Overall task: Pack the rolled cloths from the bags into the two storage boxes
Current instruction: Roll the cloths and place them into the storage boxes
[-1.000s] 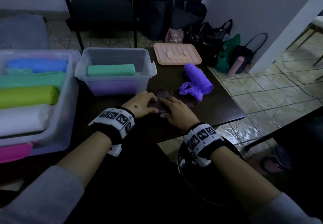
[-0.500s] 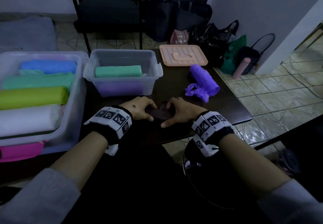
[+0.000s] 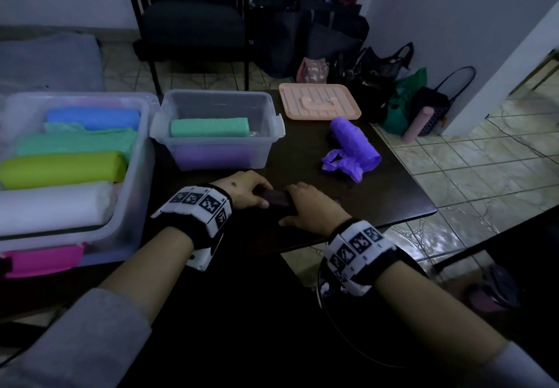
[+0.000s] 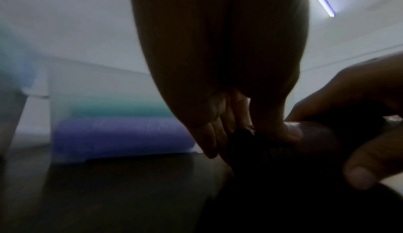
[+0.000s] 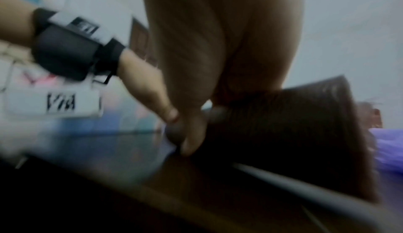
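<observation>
I am gripping a dark rolled cloth (image 3: 276,200) on the table (image 3: 378,197) with both hands, my left hand (image 3: 242,189) curling over one end and my right hand (image 3: 313,207) over the other. The small storage box (image 3: 216,129) is sitting just beyond my left hand, the large storage box (image 3: 133,175) off to its left, and a purple bag (image 3: 352,145) beyond my right.

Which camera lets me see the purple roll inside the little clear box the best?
The left wrist view: the purple roll fills the lower part of the small clear box, under the green roll. The head view shows it only as a purple haze through the box wall. The right wrist view is too blurred to tell.
</observation>
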Motion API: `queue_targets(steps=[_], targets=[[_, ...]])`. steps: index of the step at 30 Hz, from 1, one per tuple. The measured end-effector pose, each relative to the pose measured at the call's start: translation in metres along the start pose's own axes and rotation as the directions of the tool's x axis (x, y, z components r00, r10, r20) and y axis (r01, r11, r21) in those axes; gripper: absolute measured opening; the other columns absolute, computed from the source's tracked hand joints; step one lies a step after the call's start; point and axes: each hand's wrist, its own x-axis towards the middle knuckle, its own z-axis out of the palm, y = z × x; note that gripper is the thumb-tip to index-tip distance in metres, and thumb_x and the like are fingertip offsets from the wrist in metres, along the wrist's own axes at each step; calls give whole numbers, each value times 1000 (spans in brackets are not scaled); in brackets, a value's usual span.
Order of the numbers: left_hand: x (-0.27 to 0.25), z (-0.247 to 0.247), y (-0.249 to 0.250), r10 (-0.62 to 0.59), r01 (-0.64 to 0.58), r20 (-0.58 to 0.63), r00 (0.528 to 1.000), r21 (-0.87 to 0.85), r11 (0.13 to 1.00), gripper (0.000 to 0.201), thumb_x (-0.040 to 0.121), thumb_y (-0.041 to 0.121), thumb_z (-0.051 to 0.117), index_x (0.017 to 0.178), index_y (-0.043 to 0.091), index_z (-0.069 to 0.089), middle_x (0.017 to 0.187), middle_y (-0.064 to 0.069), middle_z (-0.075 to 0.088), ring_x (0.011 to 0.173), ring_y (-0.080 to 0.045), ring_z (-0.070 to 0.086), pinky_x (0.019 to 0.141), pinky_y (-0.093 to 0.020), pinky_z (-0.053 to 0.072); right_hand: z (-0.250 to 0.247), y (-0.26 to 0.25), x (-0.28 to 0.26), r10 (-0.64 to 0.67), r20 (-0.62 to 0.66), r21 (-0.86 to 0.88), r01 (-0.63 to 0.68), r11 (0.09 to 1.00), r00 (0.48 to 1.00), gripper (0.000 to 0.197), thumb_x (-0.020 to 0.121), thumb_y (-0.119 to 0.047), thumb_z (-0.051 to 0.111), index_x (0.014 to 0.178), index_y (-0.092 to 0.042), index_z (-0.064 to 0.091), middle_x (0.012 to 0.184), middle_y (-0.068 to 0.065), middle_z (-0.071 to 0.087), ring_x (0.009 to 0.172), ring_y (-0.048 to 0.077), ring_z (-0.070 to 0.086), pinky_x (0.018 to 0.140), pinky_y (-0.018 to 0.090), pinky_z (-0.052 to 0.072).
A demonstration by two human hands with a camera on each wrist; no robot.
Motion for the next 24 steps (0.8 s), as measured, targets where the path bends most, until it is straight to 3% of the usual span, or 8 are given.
queue_targets(steps=[4, 7, 11, 14, 17, 19, 22, 24], targets=[[-5, 9, -6, -40, 29, -69, 997, -146, 989, 50, 89, 26, 61, 137, 19, 46, 135, -2, 51, 123, -17, 48, 96, -21, 31, 11, -5, -8, -17, -117, -78, 8, 997, 993, 56, 85, -27, 64, 132, -6, 42, 127, 13, 41, 116, 29, 46, 98, 37, 40], [-13, 17, -14, -225, 68, -256, 940, -505, 860, 67, 91, 35, 56, 144, 5, 30, 145, -8, 40, 132, -24, 40, 108, -29, 30, 10, -8, -8, -2, -109, -24, 0, 1000, 994, 54, 85, -26, 64, 131, -6, 44, 124, 13, 43, 115, 30, 48, 97, 38, 41], [-16, 0, -31, -651, -29, -439, 619, -841, 540, 90, 89, 59, 41, 147, -1, 8, 152, -20, 24, 139, -34, 28, 114, -42, 24, -4, -15, -6, -25, -97, 87, 34, 996, 995, 53, 86, -27, 65, 132, -9, 45, 123, 11, 46, 113, 29, 51, 96, 36, 42], [1, -18, -57, -797, -228, -356, 487, -933, 278, 111, 61, 85, 35, 148, 19, 19, 150, -10, 33, 132, -35, 40, 107, -52, 34, -24, -24, -1, -61, -177, 157, 89, 984, 982, 52, 84, -29, 67, 130, -14, 50, 118, 9, 52, 110, 26, 54, 94, 32, 42], [-8, -33, -50, -794, -344, -282, 539, -934, 98, 70, 89, 56, 43, 145, 18, 27, 138, -5, 42, 107, -26, 54, 91, -40, 48, -51, -37, 5, -96, -274, 198, 154, 968, 957, 50, 83, -28, 68, 128, -16, 52, 119, 6, 56, 106, 16, 53, 87, 22, 37], [-7, -36, -48, -777, -362, -251, 577, -932, 33, 49, 99, 29, 40, 144, 13, 29, 137, -8, 41, 108, -27, 53, 81, -37, 50, -68, -47, 11, -99, -318, 265, 189, 946, 943, 53, 83, -25, 69, 130, -17, 48, 126, 4, 56, 112, 14, 52, 89, 19, 35], [-8, -32, -48, -797, -355, -291, 530, -929, 103, 49, 96, 11, 44, 144, 8, 30, 140, -9, 40, 118, -25, 48, 78, -20, 50, -87, -64, 25, -127, -389, 302, 256, 918, 912, 51, 82, -22, 70, 127, -13, 48, 127, 5, 56, 117, 16, 52, 91, 20, 37], [-12, -32, -50, -791, -375, -314, 526, -920, 115, 53, 88, 8, 48, 140, 2, 36, 137, -12, 46, 119, -26, 50, 90, -31, 52, -93, -77, 39, -154, -402, 283, 282, 917, 903, 49, 83, -20, 69, 126, -11, 49, 127, 7, 56, 117, 17, 52, 91, 20, 37]])
